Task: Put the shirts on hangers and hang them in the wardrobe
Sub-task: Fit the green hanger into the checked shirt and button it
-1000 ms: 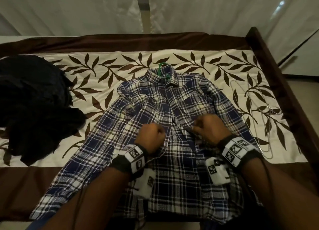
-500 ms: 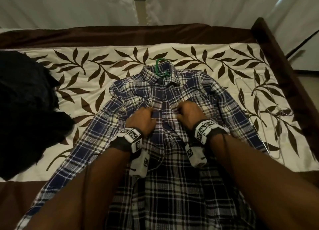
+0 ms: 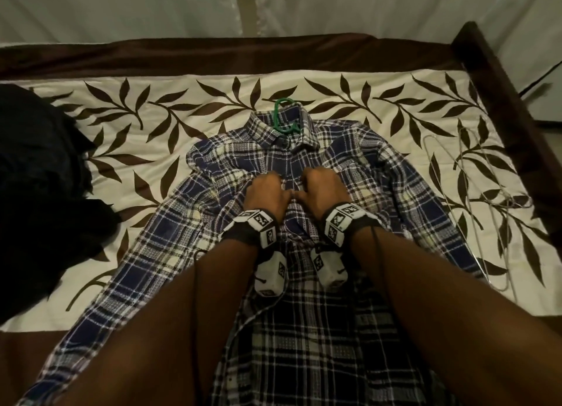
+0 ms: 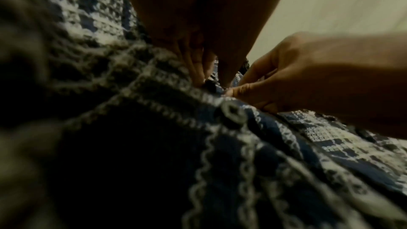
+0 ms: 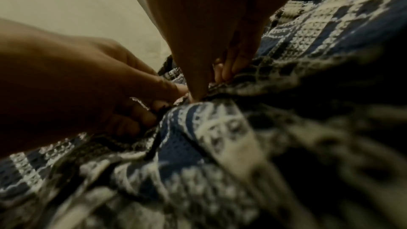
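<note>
On bed centre, we note left hand (image 3: 267, 192) and right hand (image 3: 322, 189) pinching plaid shirt (image 3: 395, 192) placket, likely buttoning so shirt stays on green hanger (image 3: 284, 115).

**Where the cameras look**

The head view looks forward and down over the bed (image 3: 395, 107), taking in the whole shirt (image 3: 304, 360). Each wrist view sits very close above the fabric, looking along its own fingers. Both share the shirt's front edge and the opposite hand.

Blue-white plaid woven cloth shirt (image 3: 343, 162), coarse and matt; green plastic hanger hook (image 3: 284, 116), smooth; thin shiny metal wire hangers (image 3: 474, 204).
</note>
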Tool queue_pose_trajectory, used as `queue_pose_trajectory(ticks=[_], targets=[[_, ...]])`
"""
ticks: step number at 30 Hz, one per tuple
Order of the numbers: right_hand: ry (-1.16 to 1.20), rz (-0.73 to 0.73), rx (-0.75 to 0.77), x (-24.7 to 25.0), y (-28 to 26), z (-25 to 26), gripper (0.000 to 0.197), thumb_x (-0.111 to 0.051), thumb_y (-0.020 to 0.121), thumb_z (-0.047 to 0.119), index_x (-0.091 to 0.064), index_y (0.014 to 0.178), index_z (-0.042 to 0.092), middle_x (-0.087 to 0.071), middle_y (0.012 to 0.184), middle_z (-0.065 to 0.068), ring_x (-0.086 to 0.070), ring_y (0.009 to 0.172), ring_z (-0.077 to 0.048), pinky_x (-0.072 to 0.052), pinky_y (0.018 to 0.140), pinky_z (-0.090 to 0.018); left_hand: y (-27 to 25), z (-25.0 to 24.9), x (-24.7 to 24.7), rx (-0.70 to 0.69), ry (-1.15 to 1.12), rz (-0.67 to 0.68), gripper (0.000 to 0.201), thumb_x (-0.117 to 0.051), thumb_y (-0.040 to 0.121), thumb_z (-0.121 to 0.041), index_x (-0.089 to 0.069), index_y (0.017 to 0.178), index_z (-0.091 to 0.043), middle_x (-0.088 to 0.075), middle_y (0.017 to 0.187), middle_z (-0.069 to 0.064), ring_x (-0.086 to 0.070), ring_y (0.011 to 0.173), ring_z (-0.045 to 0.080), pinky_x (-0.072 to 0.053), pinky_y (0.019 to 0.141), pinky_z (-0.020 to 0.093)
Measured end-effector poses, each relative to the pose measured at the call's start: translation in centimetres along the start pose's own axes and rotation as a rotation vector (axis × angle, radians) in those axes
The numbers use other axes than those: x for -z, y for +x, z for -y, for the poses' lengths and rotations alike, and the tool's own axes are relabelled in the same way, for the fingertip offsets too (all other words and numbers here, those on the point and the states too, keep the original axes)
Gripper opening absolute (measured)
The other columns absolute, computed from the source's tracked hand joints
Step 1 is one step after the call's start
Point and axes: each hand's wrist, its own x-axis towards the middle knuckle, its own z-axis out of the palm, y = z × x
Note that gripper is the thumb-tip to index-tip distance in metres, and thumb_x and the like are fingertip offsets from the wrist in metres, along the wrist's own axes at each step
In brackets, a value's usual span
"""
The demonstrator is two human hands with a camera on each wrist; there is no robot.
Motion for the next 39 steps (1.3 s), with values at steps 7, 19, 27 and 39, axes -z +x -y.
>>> queue_pose_trajectory(ticks=[7, 19, 27, 39], targets=[[0.414, -0.102, -0.199, 1.5, 0.6, -2.9, 0.013, -0.062, 0.091, 0.016, -0.071, 0.084, 0.010, -0.063, 0.069, -0.002, -0.054, 0.056, -0.009, -0.037, 0.048, -0.015, 0.2, 1.7, 0.2, -0.009, -0.133, 0.011, 0.016, -0.073, 0.084, -0.010, -0.071, 0.099, -0.012, -0.071, 0.098, 0.008, -0.067, 0.091, 0.026, -0.056, 0.083, 0.035], [0.484, -0.235, -0.140, 1.2, -0.3, -4.1, 0.013, -0.071, 0.090, 0.020, -0.074, 0.094, 0.008, -0.068, 0.080, -0.003, -0.058, 0.073, -0.016, -0.039, 0.073, -0.021, -1.0, 0.8, -0.1, -0.165, -0.093, -0.069, 0.023, -0.055, 0.099, -0.021, -0.074, 0.092, -0.011, -0.071, 0.092, 0.007, -0.065, 0.082, 0.022, -0.057, 0.082, 0.040], [0.687, -0.194, -0.190, 0.0, 0.3, -3.9, 0.012, -0.068, 0.092, 0.016, -0.067, 0.090, 0.003, -0.056, 0.072, -0.005, -0.050, 0.068, -0.017, -0.037, 0.064, -0.024, 1.2, -0.5, -0.7, -0.018, -0.082, -0.054, 0.012, -0.062, 0.095, -0.020, -0.070, 0.093, -0.011, -0.069, 0.095, 0.008, -0.065, 0.087, 0.027, -0.058, 0.082, 0.042], [0.703, -0.194, -0.242, 0.5, 1.0, -4.3, 0.014, -0.070, 0.086, 0.013, -0.063, 0.075, 0.014, -0.061, 0.067, -0.002, -0.055, 0.063, -0.017, -0.043, 0.066, -0.026, 1.6, -0.6, -0.1, 0.029, -0.148, 0.015, 0.019, -0.051, 0.095, -0.014, -0.068, 0.086, -0.012, -0.069, 0.085, 0.006, -0.066, 0.077, 0.024, -0.059, 0.076, 0.041]])
